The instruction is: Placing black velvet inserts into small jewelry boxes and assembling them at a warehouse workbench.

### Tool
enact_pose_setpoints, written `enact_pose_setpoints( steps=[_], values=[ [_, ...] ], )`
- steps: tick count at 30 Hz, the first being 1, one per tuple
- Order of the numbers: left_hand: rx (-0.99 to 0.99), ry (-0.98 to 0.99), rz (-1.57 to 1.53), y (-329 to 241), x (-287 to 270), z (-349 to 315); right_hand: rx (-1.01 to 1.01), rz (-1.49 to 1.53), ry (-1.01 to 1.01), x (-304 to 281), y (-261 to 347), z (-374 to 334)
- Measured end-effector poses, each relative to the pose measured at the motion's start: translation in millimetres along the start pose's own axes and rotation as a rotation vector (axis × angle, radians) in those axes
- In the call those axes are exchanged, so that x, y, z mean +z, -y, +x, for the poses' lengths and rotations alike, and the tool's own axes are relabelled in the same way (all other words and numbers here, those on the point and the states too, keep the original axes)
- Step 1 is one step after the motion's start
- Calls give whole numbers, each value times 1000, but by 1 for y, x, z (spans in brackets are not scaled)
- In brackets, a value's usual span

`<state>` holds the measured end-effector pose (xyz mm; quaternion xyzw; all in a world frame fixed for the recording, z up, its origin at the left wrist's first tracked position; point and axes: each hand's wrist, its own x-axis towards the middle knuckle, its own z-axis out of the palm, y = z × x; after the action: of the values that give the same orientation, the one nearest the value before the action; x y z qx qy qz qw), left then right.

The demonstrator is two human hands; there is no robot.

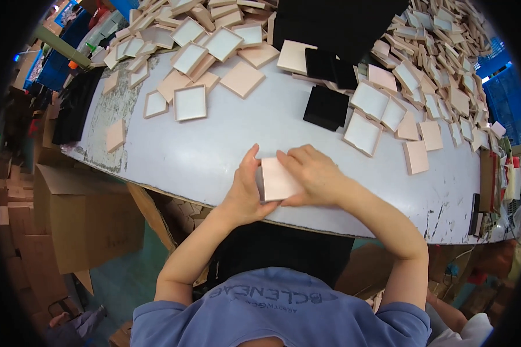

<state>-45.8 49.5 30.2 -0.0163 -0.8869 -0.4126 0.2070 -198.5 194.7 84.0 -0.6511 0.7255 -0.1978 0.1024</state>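
Note:
Near the front edge of the table, a small pale pink square box (279, 180) is held between my two hands. My left hand (248, 191) grips its left side, with the thumb low at the near corner and the fingers up along the edge. My right hand (315, 176) closes over the right side, fingers across the top. Whether anything lies inside the box is hidden. Beyond my hands lies a stack of black square pads (326, 108). To its right sit open box halves with white insides (363, 133).
Loose pink box lids and trays (242, 80) lie across the far left, and a large heap (440, 69) fills the far right. A black sheet-like stack (336, 23) stands at the back middle. An open cardboard carton (92, 214) stands left of the table (179, 156).

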Motion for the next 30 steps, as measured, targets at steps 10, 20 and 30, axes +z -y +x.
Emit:
enact_pose_setpoints(
  steps=[10, 20, 30],
  values=[
    [24, 367, 448, -15, -18, 9, -22, -68, -112, 25, 11, -14],
    [88, 270, 375, -6, -19, 9, -62, 7, -190, 45, -5, -8],
    [-317, -320, 440, 52, -92, -250, 223, -498, -598, 19, -75, 3]
  ],
)
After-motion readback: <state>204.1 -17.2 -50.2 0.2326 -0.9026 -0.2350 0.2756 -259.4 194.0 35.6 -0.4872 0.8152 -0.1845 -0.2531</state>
